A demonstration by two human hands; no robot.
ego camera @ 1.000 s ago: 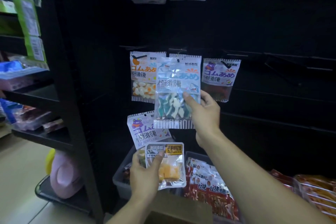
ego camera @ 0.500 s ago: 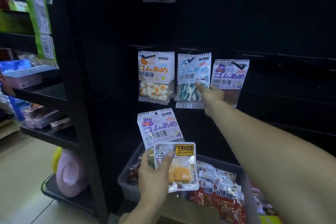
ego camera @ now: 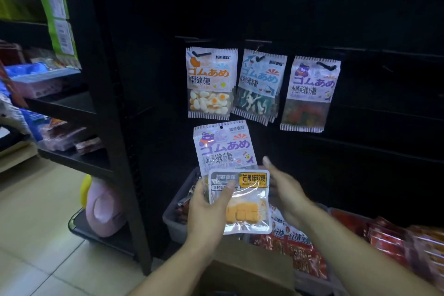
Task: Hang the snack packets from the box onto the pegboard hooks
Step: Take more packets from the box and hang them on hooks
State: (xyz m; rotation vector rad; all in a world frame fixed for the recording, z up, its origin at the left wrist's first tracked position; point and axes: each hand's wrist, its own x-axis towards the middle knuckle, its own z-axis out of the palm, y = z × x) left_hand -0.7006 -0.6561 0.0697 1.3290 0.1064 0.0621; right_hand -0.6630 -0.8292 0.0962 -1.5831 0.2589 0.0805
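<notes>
Below hung row, left hand [ego camera: 206,211] pinches mango packet [ego camera: 242,202] & bear packet [ego camera: 223,149]; right hand [ego camera: 284,190] spread, empty. Take bear packet by top, thread hole onto hook w/ purple packet [ego camera: 310,94].

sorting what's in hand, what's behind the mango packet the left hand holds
Behind the mango packet in the left hand is a purple bear gummy packet; its printed top shows, its lower part is covered. Whether more packets lie between cannot be told.

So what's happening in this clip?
A person is stocking a pegboard. Three gummy packets hang on hooks. The left hand holds a mango packet and a bear packet; the right hand is open beside them, empty. More packets wait in the box below.
</notes>
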